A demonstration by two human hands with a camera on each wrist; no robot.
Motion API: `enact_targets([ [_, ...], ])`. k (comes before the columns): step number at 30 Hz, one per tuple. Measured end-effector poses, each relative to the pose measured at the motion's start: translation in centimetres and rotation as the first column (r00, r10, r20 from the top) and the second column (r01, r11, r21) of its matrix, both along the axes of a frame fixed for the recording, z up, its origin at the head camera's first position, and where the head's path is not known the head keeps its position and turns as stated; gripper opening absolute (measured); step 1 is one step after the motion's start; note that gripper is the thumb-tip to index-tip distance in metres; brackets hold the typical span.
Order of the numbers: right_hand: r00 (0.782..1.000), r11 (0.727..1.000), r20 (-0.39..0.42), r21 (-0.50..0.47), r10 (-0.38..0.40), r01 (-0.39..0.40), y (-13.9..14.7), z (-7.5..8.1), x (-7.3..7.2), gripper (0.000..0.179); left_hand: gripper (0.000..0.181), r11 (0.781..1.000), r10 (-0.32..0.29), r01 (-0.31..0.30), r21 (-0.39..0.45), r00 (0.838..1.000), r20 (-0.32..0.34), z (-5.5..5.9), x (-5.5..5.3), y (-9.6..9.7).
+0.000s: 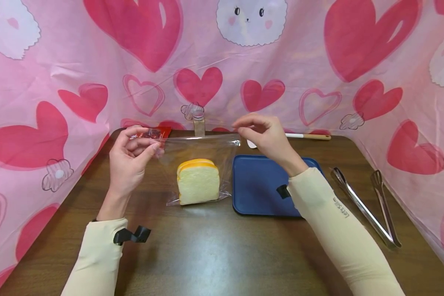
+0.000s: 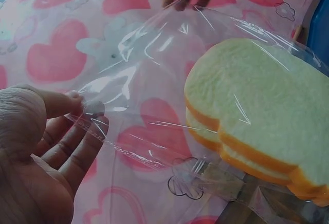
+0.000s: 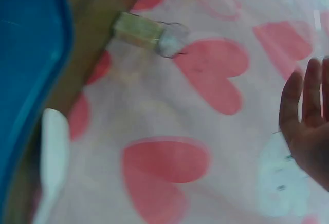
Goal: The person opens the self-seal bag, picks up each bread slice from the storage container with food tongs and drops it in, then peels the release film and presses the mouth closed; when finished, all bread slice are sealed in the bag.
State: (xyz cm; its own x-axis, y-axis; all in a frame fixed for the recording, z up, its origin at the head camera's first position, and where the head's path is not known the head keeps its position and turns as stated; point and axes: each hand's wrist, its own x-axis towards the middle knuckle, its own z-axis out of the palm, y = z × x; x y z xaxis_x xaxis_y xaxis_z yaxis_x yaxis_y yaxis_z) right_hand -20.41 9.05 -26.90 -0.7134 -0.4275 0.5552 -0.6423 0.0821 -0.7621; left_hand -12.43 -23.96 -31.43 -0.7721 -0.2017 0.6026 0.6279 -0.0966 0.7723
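Note:
A clear plastic bag stands upright on the table with two slices of bread inside it, one behind the other. My left hand pinches the bag's upper left corner between thumb and fingers; the left wrist view shows the film stretching from the thumb toward the bread. Just above the bag's upper right corner is my right hand, its fingers loosely bent. In the right wrist view the fingers are spread and relaxed, with nothing seen between them.
A blue tray lies right of the bag, under my right forearm. Metal tongs rest at the far right. Behind stand a small glass bottle, a red packet and a white spatula with a wooden handle. Pink printed cloth encloses the table.

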Motion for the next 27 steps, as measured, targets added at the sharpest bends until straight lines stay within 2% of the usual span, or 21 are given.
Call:
enact_targets([
  [3, 0.991, 0.993, -0.122, 0.099, -0.047, 0.059, -1.6, 1.7, 0.5, 0.02, 0.044, 1.0, 0.004, -0.004, -0.013, 1.0, 0.0, 0.0, 0.1, 0.0],
  [6, 0.981, 0.961, -0.19, 0.26, -0.048, 0.098, -4.1, 3.5, 1.1, 0.025, 0.044, 1.0, -0.008, 0.008, -0.018, 1.0, -0.001, 0.0, 0.1, 0.0],
  [8, 0.981, 0.911, -0.192, 0.4, -0.027, 0.103, -6.0, 4.6, 1.4, 0.03, 0.044, 1.0, -0.018, 0.017, -0.023, 1.0, -0.006, 0.1, 0.1, 0.1],
  [11, 0.991, 0.801, -0.132, 0.594, 0.013, 0.069, -8.7, 5.5, 1.6, 0.037, 0.043, 0.999, -0.037, 0.037, -0.022, 0.999, -0.01, 0.1, 0.2, 0.2],
  [13, 0.996, 0.733, -0.084, 0.679, 0.036, 0.031, -10.2, 5.6, 1.5, 0.034, 0.042, 0.999, -0.034, 0.034, -0.039, 0.999, -0.006, 0.1, 0.2, 0.3],
  [15, 0.998, 0.696, -0.039, 0.718, 0.059, -0.013, -11.2, 5.4, 1.4, 0.027, 0.042, 0.998, -0.025, 0.025, -0.053, 1.0, 0.001, 0.1, 0.2, 0.5],
  [17, 0.997, 0.688, -0.014, 0.724, 0.08, -0.045, -11.9, 5.1, 1.3, 0.017, 0.042, 0.998, -0.016, 0.017, -0.065, 1.0, 0.011, 0.1, 0.1, 0.7],
  [19, 0.995, 0.698, -0.019, 0.714, 0.1, -0.056, -12.3, 4.8, 1.3, 0.01, 0.043, 0.996, 0.0, 0.002, -0.088, 1.0, 0.024, 0.1, 0.1, 0.9],
  [23, 0.993, 0.713, -0.056, 0.7, 0.106, -0.036, -12.4, 4.5, 1.3, 0.012, 0.049, 0.988, -0.001, 0.009, -0.154, 0.999, 0.05, 0.3, 0.0, 1.2],
  [27, 0.99, 0.705, -0.079, 0.709, 0.116, -0.026, -12.4, 4.6, 1.4, 0.014, 0.05, 0.974, 0.022, -0.004, -0.226, 0.997, 0.076, 0.4, -0.1, 1.4],
])
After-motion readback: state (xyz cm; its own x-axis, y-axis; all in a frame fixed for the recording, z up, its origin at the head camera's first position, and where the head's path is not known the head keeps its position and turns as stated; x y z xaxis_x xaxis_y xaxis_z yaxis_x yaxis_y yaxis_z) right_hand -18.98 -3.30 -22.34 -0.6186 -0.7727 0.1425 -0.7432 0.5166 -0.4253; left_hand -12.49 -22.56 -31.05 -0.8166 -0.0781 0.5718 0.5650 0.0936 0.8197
